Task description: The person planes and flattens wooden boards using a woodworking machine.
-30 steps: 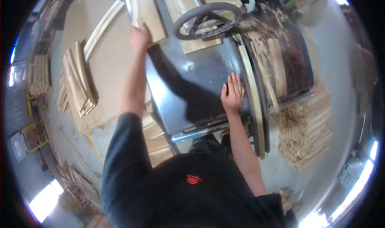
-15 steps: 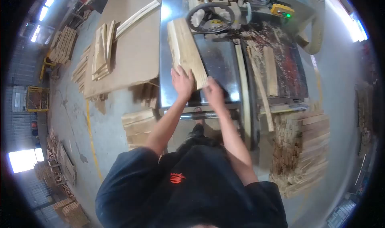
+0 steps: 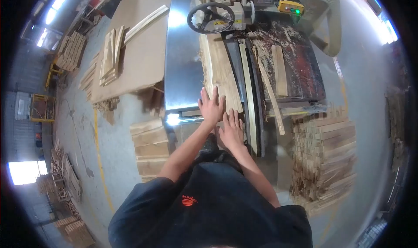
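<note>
A wide, rough-edged wooden board [image 3: 220, 71] lies lengthwise on the shiny metal machine table [image 3: 185, 69], alongside the long fence [image 3: 248, 95] on its right. Its far end reaches under the machine's black handwheel [image 3: 211, 18]. My left hand [image 3: 212, 107] rests on the board's near part, fingers spread flat. At the board's near end, my right hand [image 3: 231, 129] touches it with its fingers stretched out, close beside the left. Neither hand is wrapped around the board.
Right of the fence, wood strips [image 3: 280, 71] lie on a surface covered in chips. A stack of boards [image 3: 324, 156] stands at the lower right. On the left, a brown panel table [image 3: 141, 43] carries more strips. A yellow control box [image 3: 291, 7] shows a green light.
The board has swung straighter and shifted right, against or near the fence. Both hands are now nearer my body. My right hand has gone from holding the board's corner to lying flat at its end.
</note>
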Motion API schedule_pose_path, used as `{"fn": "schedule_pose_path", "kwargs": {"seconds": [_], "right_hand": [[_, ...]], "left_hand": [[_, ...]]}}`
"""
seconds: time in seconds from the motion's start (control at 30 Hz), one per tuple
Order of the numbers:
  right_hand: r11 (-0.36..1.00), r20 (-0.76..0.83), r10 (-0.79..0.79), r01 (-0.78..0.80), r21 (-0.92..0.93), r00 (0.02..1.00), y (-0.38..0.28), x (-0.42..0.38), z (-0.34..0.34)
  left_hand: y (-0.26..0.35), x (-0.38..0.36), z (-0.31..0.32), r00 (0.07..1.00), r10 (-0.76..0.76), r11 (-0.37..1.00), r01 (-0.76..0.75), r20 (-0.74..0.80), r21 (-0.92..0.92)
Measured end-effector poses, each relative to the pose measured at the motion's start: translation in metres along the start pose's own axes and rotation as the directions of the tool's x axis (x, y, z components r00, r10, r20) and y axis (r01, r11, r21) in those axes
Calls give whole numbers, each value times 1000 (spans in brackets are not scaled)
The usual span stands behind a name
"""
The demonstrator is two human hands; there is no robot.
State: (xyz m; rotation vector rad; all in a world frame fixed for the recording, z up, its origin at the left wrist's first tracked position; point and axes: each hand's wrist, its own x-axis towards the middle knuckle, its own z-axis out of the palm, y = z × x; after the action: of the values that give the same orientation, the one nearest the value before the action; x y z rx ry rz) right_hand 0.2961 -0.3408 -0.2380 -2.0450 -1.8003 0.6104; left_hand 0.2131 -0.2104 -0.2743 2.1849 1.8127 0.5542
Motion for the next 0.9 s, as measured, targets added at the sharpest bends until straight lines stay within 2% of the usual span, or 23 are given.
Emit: {"fn": "schedule_pose_path", "kwargs": {"seconds": [0.07,0.1,0.2,0.37,0.47,0.63,0.73,0.77,0.9], "right_hand": [[997,-11,78,-78,-18,997,1,9,0],[995,-25,72,-74,-73,997,4,15,5],[991,-42,100,-104,-84,994,1,36,8],[990,-81,137,-137,4,987,-5,73,6],[994,-75,106,-106,-4,992,3,117,-3],[992,72,124,-126,27,990,3,160,-24],[974,129,57,-83,209,990,22,180,-25],[956,182,70,-118,270,981,22,187,-32],[959,177,86,-130,254,980,23,212,-33]], "left_hand": [[5,14,7,1000,18,1000,-18,-8,-15],[6,22,10,999,35,999,-35,-6,-11],[2,51,19,995,97,995,-97,-8,0],[0,89,24,989,144,990,-143,-25,10],[4,132,30,988,140,990,-141,-65,-8],[7,170,31,986,120,992,-125,-115,-33],[10,189,30,982,98,992,-109,-163,-62],[9,194,32,981,82,990,-99,-173,-96],[5,220,35,971,7,979,-56,-241,-197]]}}
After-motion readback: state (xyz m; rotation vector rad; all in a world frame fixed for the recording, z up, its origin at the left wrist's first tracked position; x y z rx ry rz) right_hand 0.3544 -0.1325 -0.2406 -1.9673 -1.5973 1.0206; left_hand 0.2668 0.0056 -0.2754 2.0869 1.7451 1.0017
